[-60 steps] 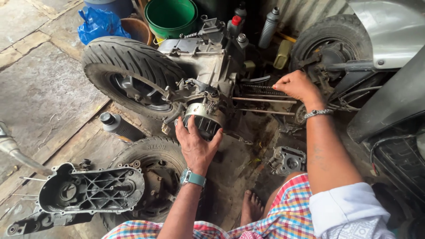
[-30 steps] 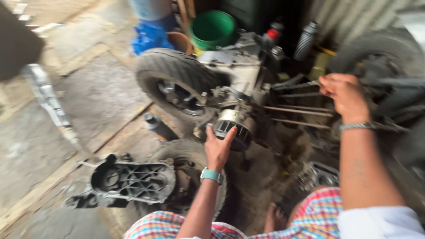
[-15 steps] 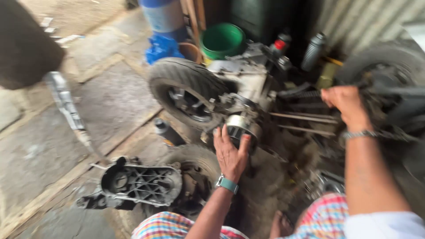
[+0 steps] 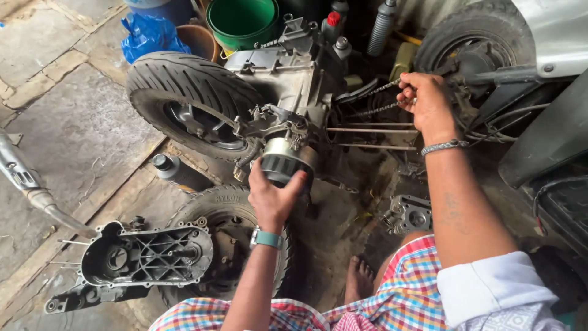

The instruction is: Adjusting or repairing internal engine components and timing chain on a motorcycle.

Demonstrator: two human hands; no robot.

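- Left hand (image 4: pixel 271 197) is wrapped around the round metal drum (image 4: pixel 286 160) at the near end of the scooter engine (image 4: pixel 288 79); thumb and fingers curl over its rim in a closed grip.
- Drum sits low centre, between the rear tyre (image 4: pixel 184 92) on the engine and a second tyre (image 4: pixel 236 208) lying flat on the floor below it.
- Right hand (image 4: pixel 425 101) is raised to the right of the engine, fingers pinched shut on a thin chain (image 4: pixel 373 92) that runs back toward the engine.
- Long bare studs (image 4: pixel 367 138) stick out of the engine just under that hand.
- Crankcase cover (image 4: pixel 144 257) lies open side up at lower left, touching the flat tyre.
- Small cylinder head part (image 4: pixel 409 214) lies on the floor by the person's knee.
- Exhaust pipe (image 4: pixel 30 187) lies at far left; green bucket (image 4: pixel 242 18) stands behind the engine.
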